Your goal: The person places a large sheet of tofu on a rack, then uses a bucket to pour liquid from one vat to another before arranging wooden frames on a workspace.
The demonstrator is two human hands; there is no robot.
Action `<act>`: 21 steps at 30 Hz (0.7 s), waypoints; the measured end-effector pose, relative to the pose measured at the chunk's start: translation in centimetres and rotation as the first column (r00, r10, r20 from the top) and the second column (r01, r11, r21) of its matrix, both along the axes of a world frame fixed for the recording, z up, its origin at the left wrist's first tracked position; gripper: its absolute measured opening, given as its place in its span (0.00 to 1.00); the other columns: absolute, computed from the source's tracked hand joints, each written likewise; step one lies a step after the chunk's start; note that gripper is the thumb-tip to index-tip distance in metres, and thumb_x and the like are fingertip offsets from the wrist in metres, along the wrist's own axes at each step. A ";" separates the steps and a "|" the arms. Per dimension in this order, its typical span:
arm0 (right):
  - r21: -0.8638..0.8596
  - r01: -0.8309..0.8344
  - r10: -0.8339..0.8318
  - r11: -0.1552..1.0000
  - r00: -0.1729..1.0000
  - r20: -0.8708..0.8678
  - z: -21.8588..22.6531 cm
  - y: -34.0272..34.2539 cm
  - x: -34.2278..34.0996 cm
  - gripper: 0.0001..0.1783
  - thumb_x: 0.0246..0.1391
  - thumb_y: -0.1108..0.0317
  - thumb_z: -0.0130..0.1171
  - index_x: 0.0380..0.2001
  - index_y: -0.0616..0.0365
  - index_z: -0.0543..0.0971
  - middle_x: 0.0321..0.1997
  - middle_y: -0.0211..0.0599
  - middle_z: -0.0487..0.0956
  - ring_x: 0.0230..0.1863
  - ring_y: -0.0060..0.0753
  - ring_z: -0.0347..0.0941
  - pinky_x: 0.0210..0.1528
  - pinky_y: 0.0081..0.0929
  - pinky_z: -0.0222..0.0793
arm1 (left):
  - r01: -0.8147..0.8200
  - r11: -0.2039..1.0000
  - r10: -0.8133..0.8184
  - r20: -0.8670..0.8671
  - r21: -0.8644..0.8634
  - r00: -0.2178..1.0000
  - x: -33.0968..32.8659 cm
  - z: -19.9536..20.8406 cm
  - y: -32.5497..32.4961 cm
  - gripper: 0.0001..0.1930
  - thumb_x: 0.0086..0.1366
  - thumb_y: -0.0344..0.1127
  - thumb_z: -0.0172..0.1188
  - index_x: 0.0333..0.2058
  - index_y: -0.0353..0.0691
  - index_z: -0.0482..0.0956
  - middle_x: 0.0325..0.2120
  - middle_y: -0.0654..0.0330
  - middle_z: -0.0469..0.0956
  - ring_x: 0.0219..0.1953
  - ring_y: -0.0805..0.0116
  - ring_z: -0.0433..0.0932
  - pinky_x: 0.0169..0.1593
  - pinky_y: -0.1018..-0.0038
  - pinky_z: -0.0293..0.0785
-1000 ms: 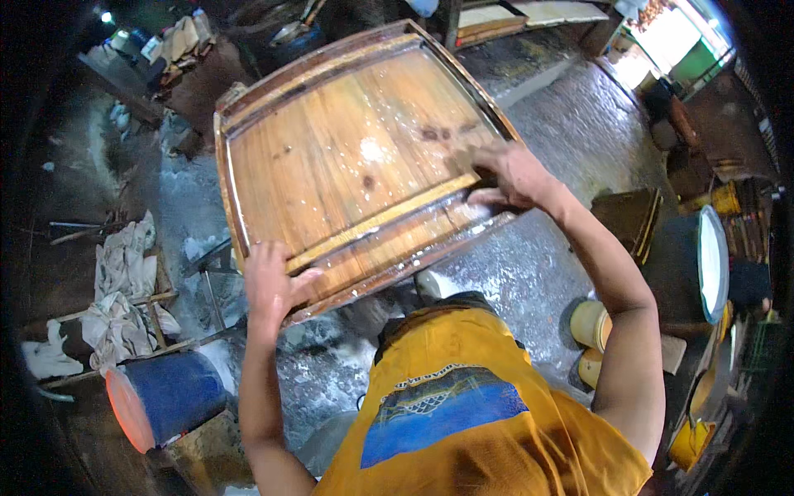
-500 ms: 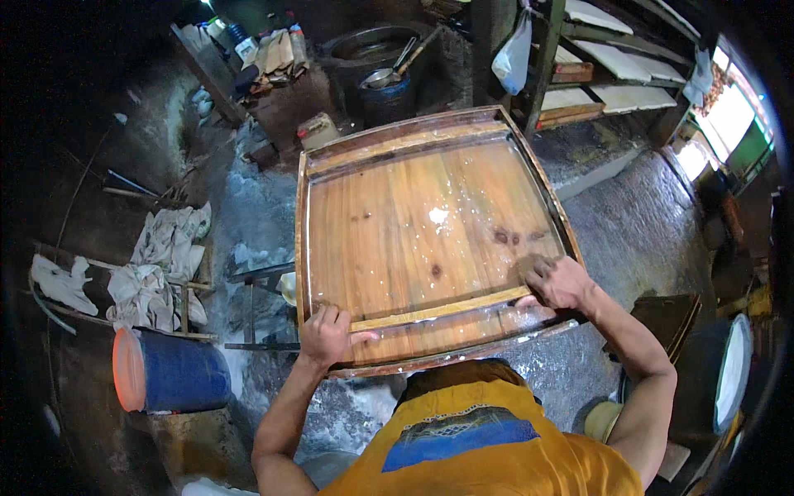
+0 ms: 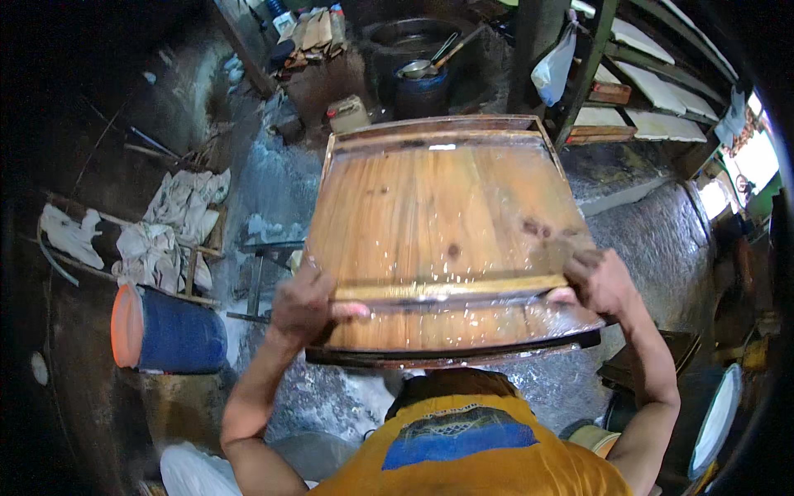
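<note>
A wet wooden board [image 3: 438,211] with a yellowish batten [image 3: 488,289] across its near part fills the middle of the view. It lies tilted over a dark-rimmed wooden tray [image 3: 463,360], covering most of that tray's sides. White specks and water are on the board. My left hand [image 3: 303,306], smeared by motion, grips the board at the batten's left end, thumb pointing inward. At the batten's right end my right hand [image 3: 602,283] is closed on the board the same way. The fingers of both hands are partly hidden.
To the left lie a blue drum [image 3: 182,331] with an orange rim and white cloths [image 3: 186,207] on a rack. Beyond the tray stand a plastic jug [image 3: 347,114] and a blue container with a ladle [image 3: 413,69]. Shelves with white slabs [image 3: 645,83] rise at the far right.
The board has risen out of the tray and tilted, now hiding the tray's sides. Its white specks have scattered. Both hands have moved with it, and the view has shifted.
</note>
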State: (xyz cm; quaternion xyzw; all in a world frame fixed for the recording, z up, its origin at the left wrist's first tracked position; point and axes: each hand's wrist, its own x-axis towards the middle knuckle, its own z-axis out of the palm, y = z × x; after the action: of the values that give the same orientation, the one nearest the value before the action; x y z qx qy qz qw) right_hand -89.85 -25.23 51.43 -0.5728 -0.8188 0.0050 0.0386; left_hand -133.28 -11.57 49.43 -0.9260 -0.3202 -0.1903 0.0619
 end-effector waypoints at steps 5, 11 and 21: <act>0.006 -0.026 0.026 1.000 0.996 -0.086 -0.6 -0.1 0.6 0.25 0.46 0.43 0.60 0.25 0.57 0.77 0.28 0.43 0.76 0.30 0.49 0.76 0.30 0.39 0.72 | -0.024 1.000 0.024 -0.006 -0.002 1.000 1.0 2.2 -0.4 0.32 0.41 0.66 0.62 0.17 0.39 0.67 0.18 0.56 0.67 0.20 0.56 0.72 0.24 0.65 0.71; -0.035 -0.049 0.048 0.998 0.999 -0.024 0.6 0.7 -1.2 0.23 0.46 0.45 0.60 0.23 0.57 0.77 0.26 0.42 0.76 0.30 0.48 0.76 0.30 0.39 0.72 | -0.064 0.998 0.064 0.007 -0.029 0.998 -0.6 -2.4 -1.3 0.31 0.43 0.66 0.61 0.19 0.38 0.71 0.20 0.56 0.68 0.23 0.57 0.73 0.25 0.66 0.72; -0.543 -0.480 -0.573 0.689 0.098 -0.814 3.6 8.1 -7.0 0.42 0.61 0.34 0.30 0.58 0.64 0.66 0.52 0.48 0.74 0.54 0.42 0.71 0.56 0.39 0.65 | -0.088 0.972 0.110 0.089 -0.218 0.990 -0.7 -4.8 -2.5 0.28 0.45 0.60 0.65 0.25 0.37 0.75 0.26 0.55 0.72 0.32 0.54 0.75 0.35 0.63 0.73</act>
State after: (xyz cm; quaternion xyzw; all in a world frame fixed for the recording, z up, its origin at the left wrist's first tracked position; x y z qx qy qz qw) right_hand -96.83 -17.09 55.01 -0.4019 -0.4655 0.7072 0.3489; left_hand -134.03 -14.09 44.65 -0.8993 -0.3874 -0.1980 -0.0449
